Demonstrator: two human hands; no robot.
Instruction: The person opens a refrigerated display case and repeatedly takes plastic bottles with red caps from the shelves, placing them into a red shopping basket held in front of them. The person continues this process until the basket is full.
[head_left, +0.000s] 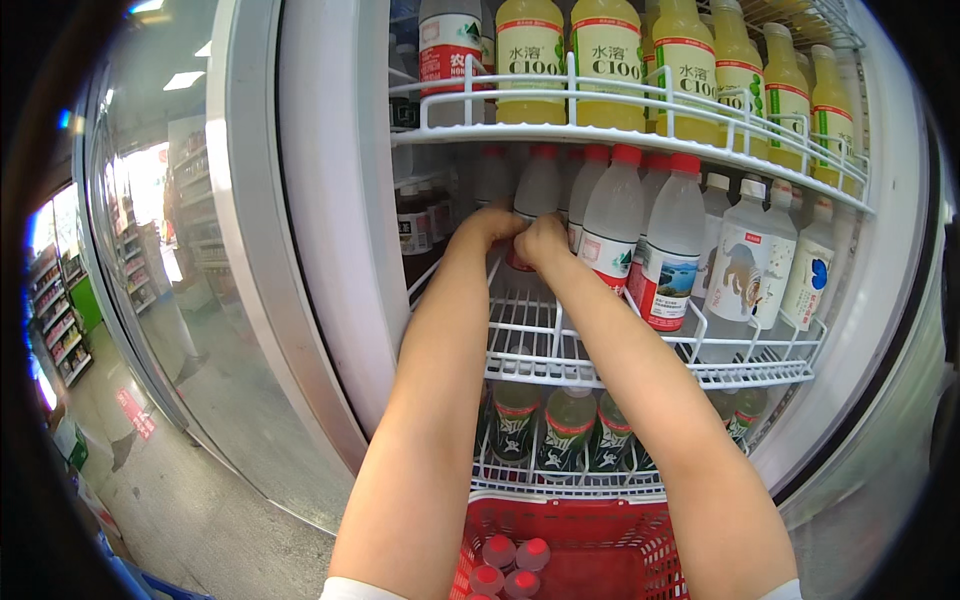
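Both my arms reach into an open drinks cooler, at its middle shelf. My left hand (491, 225) is against the left side of a red-capped water bottle (537, 187). From the right, my right hand (543, 238) closes around the same bottle near its label; some fingertips are hidden. The bottle stands upright, set back from the shelf's front rail. Beside my right hand are more red-capped water bottles (613, 202). Below my arms is a red plastic basket (577, 517), with several red-capped bottles (517, 559) standing in its left part.
A white wire guard rail (525, 364) edges the middle shelf. Yellow drink bottles (606, 67) line the shelf above, and green-labelled bottles (568, 427) the one below. White bottles with animal pictures (739, 255) stand at right. The cooler's side wall (337, 187) and a glass door (187, 225) are at left.
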